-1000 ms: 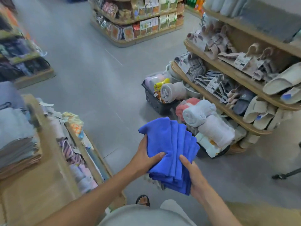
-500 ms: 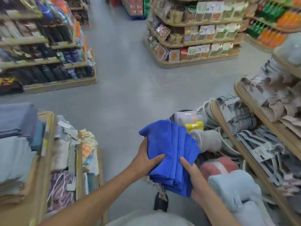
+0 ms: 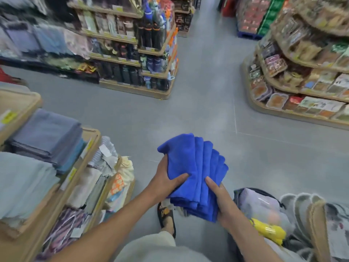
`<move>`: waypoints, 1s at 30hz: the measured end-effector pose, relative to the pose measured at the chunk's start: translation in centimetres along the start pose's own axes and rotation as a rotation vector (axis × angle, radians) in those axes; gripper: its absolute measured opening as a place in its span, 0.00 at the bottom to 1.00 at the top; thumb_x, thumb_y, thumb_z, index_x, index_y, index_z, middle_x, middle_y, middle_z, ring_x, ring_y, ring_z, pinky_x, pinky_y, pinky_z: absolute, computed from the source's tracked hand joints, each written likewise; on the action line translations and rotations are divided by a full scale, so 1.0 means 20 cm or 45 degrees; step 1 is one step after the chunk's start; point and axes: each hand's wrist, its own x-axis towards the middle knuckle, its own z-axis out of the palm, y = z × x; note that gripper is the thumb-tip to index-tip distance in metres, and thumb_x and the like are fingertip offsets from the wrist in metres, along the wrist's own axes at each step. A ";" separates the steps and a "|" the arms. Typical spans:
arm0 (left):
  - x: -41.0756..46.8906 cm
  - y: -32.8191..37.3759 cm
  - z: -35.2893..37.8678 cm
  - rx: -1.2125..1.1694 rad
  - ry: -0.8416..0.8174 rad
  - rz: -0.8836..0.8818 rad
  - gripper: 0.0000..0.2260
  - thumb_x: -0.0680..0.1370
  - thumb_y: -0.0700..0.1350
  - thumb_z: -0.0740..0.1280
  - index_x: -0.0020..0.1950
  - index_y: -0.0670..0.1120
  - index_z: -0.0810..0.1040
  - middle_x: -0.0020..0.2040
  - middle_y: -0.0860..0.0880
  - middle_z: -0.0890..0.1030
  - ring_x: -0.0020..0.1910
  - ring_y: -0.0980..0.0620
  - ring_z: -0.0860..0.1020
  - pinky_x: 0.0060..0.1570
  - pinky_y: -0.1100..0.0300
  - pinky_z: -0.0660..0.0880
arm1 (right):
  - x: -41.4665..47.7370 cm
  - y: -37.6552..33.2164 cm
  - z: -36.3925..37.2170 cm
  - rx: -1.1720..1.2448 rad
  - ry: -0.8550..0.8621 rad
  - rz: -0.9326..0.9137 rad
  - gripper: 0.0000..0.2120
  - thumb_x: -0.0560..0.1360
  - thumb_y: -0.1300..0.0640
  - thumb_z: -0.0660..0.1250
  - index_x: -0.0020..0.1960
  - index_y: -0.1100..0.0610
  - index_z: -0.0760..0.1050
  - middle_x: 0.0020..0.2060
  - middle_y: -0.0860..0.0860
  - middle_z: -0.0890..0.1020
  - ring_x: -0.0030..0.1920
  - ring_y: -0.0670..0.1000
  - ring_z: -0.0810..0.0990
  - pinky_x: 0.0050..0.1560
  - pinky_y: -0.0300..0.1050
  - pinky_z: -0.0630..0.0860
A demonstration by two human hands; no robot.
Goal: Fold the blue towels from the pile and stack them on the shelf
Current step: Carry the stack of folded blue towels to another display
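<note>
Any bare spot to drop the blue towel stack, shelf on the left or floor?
Bare: grey floor ahead, between the bottle shelves and the snack shelves. The left shelf's wooden top board looks bare where visible. Crowded: tiers below hold the grey folded stack; the clear bag blocks lower right.

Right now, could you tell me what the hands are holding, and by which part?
Both hold the stack of folded blue towels: the left hand grips its left edge, the right hand its lower right corner.
</note>
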 end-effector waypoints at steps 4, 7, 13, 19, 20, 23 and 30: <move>0.44 0.02 -0.13 -0.050 0.028 -0.013 0.40 0.66 0.70 0.75 0.73 0.65 0.62 0.68 0.66 0.73 0.68 0.64 0.73 0.60 0.69 0.74 | 0.42 -0.26 0.04 -0.079 -0.007 0.022 0.38 0.71 0.41 0.79 0.75 0.51 0.70 0.68 0.57 0.80 0.67 0.62 0.79 0.70 0.65 0.73; 0.78 0.08 -0.23 -0.056 0.040 0.013 0.42 0.66 0.70 0.75 0.75 0.61 0.63 0.68 0.64 0.74 0.68 0.62 0.74 0.61 0.67 0.74 | 0.72 -0.47 0.10 -0.117 -0.018 0.010 0.36 0.72 0.41 0.78 0.75 0.51 0.70 0.68 0.57 0.80 0.68 0.61 0.79 0.70 0.65 0.73; 1.32 0.18 -0.49 -0.085 0.169 0.051 0.40 0.68 0.65 0.77 0.75 0.60 0.63 0.70 0.63 0.73 0.69 0.62 0.74 0.59 0.70 0.74 | 1.28 -0.84 0.29 -0.187 -0.156 -0.002 0.32 0.74 0.42 0.76 0.75 0.50 0.71 0.69 0.57 0.79 0.69 0.61 0.78 0.71 0.63 0.71; 1.76 0.18 -0.83 -0.096 0.454 0.033 0.42 0.67 0.64 0.78 0.76 0.60 0.61 0.73 0.57 0.71 0.70 0.60 0.72 0.68 0.53 0.74 | 1.96 -1.13 0.54 -0.301 -0.447 0.093 0.32 0.78 0.44 0.72 0.78 0.51 0.67 0.72 0.58 0.76 0.72 0.63 0.75 0.74 0.68 0.65; 1.84 0.19 -0.90 -0.091 0.521 0.028 0.43 0.67 0.64 0.78 0.76 0.59 0.61 0.73 0.57 0.70 0.71 0.60 0.72 0.69 0.52 0.73 | 2.08 -1.17 0.59 -0.325 -0.499 0.112 0.32 0.78 0.44 0.71 0.78 0.51 0.67 0.72 0.58 0.76 0.72 0.63 0.74 0.74 0.68 0.65; 2.03 0.23 -1.08 -0.067 0.729 0.017 0.42 0.67 0.63 0.78 0.76 0.59 0.61 0.73 0.57 0.70 0.71 0.58 0.72 0.70 0.49 0.73 | 2.46 -1.31 0.76 -0.375 -0.663 0.170 0.32 0.77 0.44 0.73 0.77 0.50 0.68 0.72 0.58 0.76 0.72 0.63 0.75 0.74 0.68 0.65; 2.27 0.33 -1.48 -0.066 1.197 -0.051 0.42 0.66 0.67 0.78 0.75 0.62 0.62 0.72 0.59 0.71 0.71 0.62 0.71 0.70 0.53 0.71 | 3.12 -1.50 1.30 -0.510 -1.047 0.449 0.31 0.75 0.42 0.76 0.74 0.49 0.73 0.71 0.58 0.77 0.70 0.63 0.77 0.70 0.69 0.70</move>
